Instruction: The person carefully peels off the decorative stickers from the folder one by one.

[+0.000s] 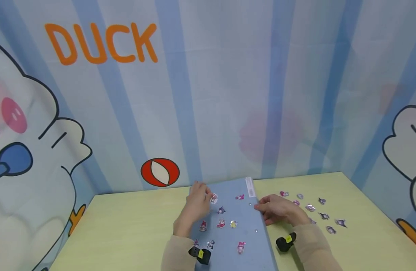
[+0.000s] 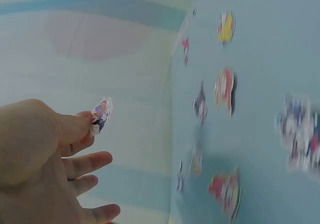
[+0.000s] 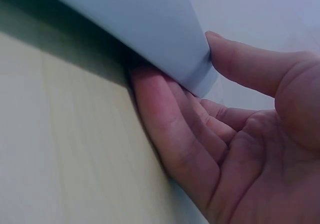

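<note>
A flat light-blue folder (image 1: 224, 237) lies on the table, its surface dotted with several small cartoon stickers (image 1: 221, 223). My left hand (image 1: 197, 199) hovers over its upper left part. Thumb and index finger pinch a small cartoon sticker (image 2: 101, 116) with a pale outline, apart from the folder in the left wrist view; the other fingers are loosely spread. On the far side, my right hand (image 1: 277, 209) grips the folder's right edge. The right wrist view shows the thumb on top and fingers (image 3: 162, 114) tucked underneath, with that edge raised off the table.
Loose cartoon stickers (image 1: 324, 216) lie scattered on the pale yellow table (image 1: 133, 229), right of the folder. A white label (image 1: 250, 187) marks the folder's top right corner. Behind the table hangs a blue striped curtain (image 1: 221, 94) with duck drawings.
</note>
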The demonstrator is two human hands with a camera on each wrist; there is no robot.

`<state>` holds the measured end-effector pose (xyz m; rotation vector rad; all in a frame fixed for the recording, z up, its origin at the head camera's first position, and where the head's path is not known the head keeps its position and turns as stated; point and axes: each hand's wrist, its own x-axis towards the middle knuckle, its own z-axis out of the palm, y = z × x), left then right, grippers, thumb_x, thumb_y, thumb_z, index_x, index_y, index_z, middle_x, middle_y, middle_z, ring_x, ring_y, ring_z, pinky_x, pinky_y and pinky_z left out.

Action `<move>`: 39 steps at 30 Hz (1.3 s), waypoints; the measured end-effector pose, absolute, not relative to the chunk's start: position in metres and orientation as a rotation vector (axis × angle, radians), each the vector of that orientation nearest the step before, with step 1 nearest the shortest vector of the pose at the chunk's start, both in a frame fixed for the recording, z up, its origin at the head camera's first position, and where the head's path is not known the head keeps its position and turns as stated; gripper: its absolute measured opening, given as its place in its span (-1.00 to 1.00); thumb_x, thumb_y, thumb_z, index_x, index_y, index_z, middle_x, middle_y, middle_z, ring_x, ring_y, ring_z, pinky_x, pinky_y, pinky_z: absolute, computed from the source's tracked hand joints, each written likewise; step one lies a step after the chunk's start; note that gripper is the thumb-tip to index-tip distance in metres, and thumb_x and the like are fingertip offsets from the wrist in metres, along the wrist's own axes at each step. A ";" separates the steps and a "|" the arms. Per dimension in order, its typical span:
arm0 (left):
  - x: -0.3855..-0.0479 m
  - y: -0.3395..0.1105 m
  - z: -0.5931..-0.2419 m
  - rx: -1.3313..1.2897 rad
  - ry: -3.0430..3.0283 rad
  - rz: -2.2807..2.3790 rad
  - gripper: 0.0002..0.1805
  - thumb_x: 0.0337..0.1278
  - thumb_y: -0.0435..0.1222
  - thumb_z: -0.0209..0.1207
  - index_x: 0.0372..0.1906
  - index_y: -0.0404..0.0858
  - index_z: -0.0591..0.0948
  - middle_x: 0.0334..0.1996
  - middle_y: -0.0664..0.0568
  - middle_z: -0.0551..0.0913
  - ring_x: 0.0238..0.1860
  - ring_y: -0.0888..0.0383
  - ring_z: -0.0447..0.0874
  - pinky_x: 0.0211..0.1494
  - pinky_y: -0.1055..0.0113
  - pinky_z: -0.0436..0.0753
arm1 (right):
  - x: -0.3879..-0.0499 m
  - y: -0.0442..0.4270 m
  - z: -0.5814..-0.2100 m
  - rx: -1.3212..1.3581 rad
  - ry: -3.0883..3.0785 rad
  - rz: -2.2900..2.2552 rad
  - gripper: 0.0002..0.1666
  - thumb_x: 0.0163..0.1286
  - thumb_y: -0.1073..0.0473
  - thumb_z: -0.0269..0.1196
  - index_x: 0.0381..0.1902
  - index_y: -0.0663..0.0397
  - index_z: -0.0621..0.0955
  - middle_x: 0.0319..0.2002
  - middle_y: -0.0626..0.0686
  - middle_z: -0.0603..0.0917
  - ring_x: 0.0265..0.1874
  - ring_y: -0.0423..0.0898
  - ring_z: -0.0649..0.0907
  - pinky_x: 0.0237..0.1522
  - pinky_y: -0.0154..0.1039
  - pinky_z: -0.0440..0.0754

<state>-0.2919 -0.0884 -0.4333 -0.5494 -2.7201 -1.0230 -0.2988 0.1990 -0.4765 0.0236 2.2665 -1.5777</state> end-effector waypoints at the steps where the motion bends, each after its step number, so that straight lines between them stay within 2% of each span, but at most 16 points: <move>1: -0.292 -0.096 -0.433 -0.532 -2.723 -1.023 -0.84 0.39 -0.39 0.05 -0.38 -0.25 0.42 0.18 -0.33 0.39 0.43 -0.36 -0.01 0.28 -0.39 0.12 | -0.299 0.198 -0.476 0.025 2.266 -1.579 -0.62 0.38 0.07 0.28 -0.08 0.28 0.54 -0.35 0.17 0.68 -0.49 -0.05 0.64 -0.45 -0.21 0.66; 6: -0.294 -0.131 -0.435 -0.459 -2.737 -0.932 -0.84 0.35 -0.42 0.07 -0.40 -0.21 0.43 0.07 -0.27 0.46 0.40 -0.38 0.03 0.17 -0.45 0.20 | -0.300 0.198 -0.475 0.032 2.237 -1.585 -0.62 0.38 0.07 0.28 -0.06 0.30 0.54 -0.35 0.18 0.67 -0.51 -0.06 0.63 -0.46 -0.22 0.65; 15: -0.291 -0.182 -0.447 -0.343 -2.920 -0.714 -0.79 0.29 -0.43 0.13 -0.45 -0.21 0.41 -0.04 -0.21 0.46 0.40 -0.40 0.00 0.12 -0.42 0.27 | -0.297 0.202 -0.475 0.023 2.204 -1.599 -0.63 0.38 0.07 0.28 -0.08 0.29 0.54 -0.35 0.16 0.69 -0.51 -0.08 0.64 -0.45 -0.22 0.66; 23: -0.289 -0.207 -0.450 -0.274 -3.027 -0.624 -0.77 0.24 -0.41 0.20 -0.48 -0.24 0.42 -0.14 -0.18 0.45 0.38 -0.43 0.00 0.08 -0.39 0.29 | -0.300 0.201 -0.475 -0.024 2.176 -1.625 -0.61 0.38 0.08 0.27 -0.05 0.32 0.52 -0.34 0.19 0.69 -0.49 -0.06 0.67 -0.44 -0.22 0.67; 28: -0.289 -0.210 -0.456 -0.228 -3.062 -0.522 -0.76 0.21 -0.43 0.20 -0.53 -0.23 0.43 -0.14 -0.20 0.46 0.39 -0.42 -0.02 0.16 -0.42 0.20 | -0.300 0.200 -0.476 -0.020 2.179 -1.621 -0.61 0.38 0.09 0.27 -0.05 0.32 0.52 -0.34 0.18 0.69 -0.48 -0.05 0.67 -0.43 -0.20 0.67; 31: -0.289 -0.210 -0.459 -0.209 -3.072 -0.477 -0.75 0.20 -0.44 0.20 -0.54 -0.22 0.43 -0.14 -0.22 0.45 0.40 -0.42 -0.04 0.20 -0.46 0.08 | -0.300 0.200 -0.477 -0.010 2.185 -1.619 -0.61 0.38 0.09 0.27 -0.05 0.32 0.52 -0.34 0.18 0.69 -0.48 -0.05 0.67 -0.43 -0.20 0.67; 35: -0.290 -0.210 -0.459 -0.171 -3.060 -0.472 -0.76 0.17 -0.46 0.20 -0.56 -0.22 0.45 -0.16 -0.22 0.45 0.41 -0.41 -0.04 0.20 -0.51 -0.02 | -0.301 0.200 -0.476 -0.005 2.191 -1.625 -0.60 0.38 0.09 0.27 -0.04 0.32 0.52 -0.34 0.19 0.69 -0.49 -0.05 0.66 -0.44 -0.20 0.67; 39: -0.289 -0.209 -0.456 -0.136 -3.056 -0.460 -0.76 0.12 -0.48 0.20 -0.57 -0.21 0.47 -0.20 -0.21 0.46 0.40 -0.43 -0.03 0.19 -0.54 -0.04 | -0.301 0.201 -0.475 -0.012 2.199 -1.613 -0.59 0.37 0.08 0.27 -0.03 0.33 0.52 -0.33 0.19 0.69 -0.49 -0.04 0.66 -0.43 -0.20 0.67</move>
